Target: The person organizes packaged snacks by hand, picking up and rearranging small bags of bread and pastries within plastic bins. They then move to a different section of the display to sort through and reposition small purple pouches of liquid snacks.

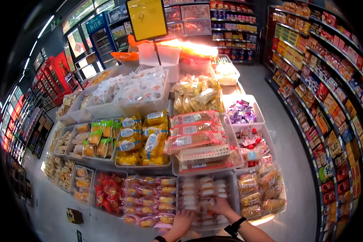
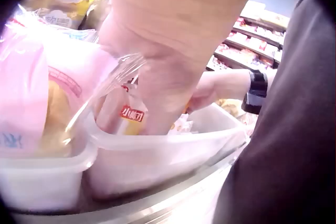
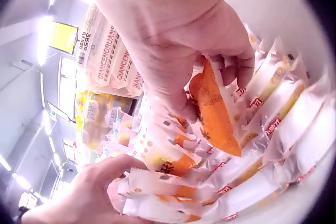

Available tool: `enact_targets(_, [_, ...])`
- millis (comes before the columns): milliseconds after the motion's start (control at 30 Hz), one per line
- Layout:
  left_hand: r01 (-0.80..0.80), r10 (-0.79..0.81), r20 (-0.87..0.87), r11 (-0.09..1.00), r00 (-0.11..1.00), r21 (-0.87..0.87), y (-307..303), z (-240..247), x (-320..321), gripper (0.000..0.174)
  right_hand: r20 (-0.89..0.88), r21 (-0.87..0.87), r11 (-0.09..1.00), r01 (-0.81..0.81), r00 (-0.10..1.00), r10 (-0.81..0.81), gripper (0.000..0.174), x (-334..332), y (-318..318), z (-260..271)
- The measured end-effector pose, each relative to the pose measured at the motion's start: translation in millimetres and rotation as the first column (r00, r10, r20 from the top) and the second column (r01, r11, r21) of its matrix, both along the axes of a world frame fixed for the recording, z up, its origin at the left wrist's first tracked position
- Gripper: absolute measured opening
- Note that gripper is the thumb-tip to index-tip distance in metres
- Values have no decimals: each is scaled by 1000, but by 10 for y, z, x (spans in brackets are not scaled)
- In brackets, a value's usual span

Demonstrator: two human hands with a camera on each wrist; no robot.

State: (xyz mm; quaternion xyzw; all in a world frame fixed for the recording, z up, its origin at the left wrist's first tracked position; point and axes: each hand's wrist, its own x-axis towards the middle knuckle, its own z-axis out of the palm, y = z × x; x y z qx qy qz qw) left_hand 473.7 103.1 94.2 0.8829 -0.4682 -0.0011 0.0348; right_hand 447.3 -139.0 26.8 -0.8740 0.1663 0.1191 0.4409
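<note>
A translucent bin (image 1: 234,186) at the front of the display holds rows of white-wrapped snack packets (image 3: 273,113). My right hand (image 3: 178,40) reaches down into it and pinches an orange-and-white snack packet (image 3: 216,116) between thumb and fingers, tilted above the rows. In the head view, that right hand (image 1: 221,205) is at the bin's right half. My left hand (image 3: 92,190) curls at the end of several stacked white and orange snack packets (image 3: 163,195), gripping them from the side. From the left wrist view, the left hand's (image 2: 168,79) fingertips are hidden inside the bin.
Pink-wrapped cakes (image 1: 147,200) fill the bin to the left, and bagged bread (image 1: 252,193) the one to the right. Long bread packs (image 1: 201,153) lie behind. A yellow price sign (image 1: 146,19) stands above; stocked shelves (image 1: 326,101) line the right aisle.
</note>
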Motion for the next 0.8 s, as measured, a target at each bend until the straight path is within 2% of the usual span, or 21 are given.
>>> enact_targets(100, [-71,63,-113,995,992,-74,-4,199,32,30,71,-18,1000,-5,997,6,47,-113,-53,269])
enact_targets(133, [-108,92,-216,992,972,-65,-5,356,61,37,104,-37,999,6,995,-2,43,-174,-67,374])
enact_targets(233, [-406,213,-547,876,810,-260,-25,596,68,49,29,95,991,89,995,-92,36,-353,-215,951])
enact_targets(267, [-438,190,-548,821,814,-366,-14,628,70,59,37,482,861,159,979,-201,31,-482,-285,1003])
enact_targets(300, [-462,158,-647,823,746,-331,-23,703,109,60,27,662,733,160,971,-237,31,-565,-311,1097])
enact_targets(367, [-496,90,-811,828,578,-261,-69,838,191,62,-4,916,381,123,954,-300,31,-634,-380,1341])
enact_targets(400, [-470,1,-844,831,536,-298,-87,694,201,57,17,923,379,70,975,-222,34,-627,-388,1446])
enact_targets(500, [-481,-137,-989,865,47,-143,-244,619,210,58,253,751,629,-201,967,6,44,-614,-291,1314])
enact_targets(533, [-445,-60,-994,895,-96,-11,-313,677,184,59,151,786,600,-146,988,43,45,-636,-258,1215])
enact_targets(633, [-290,-66,-994,953,85,-88,-390,597,109,60,-130,951,295,95,986,102,42,-691,-234,1061])
enact_targets(667, [-327,-94,-995,942,-25,-81,-409,694,92,58,-145,966,225,125,987,75,35,-741,-247,932])
enact_targets(767, [-535,-219,-968,836,-121,-122,-337,709,78,58,-72,995,-71,67,995,-71,39,-797,-338,835])
enact_targets(800, [-508,-123,-964,830,235,-230,-300,759,82,62,-59,998,-31,57,996,-70,44,-816,-395,870])
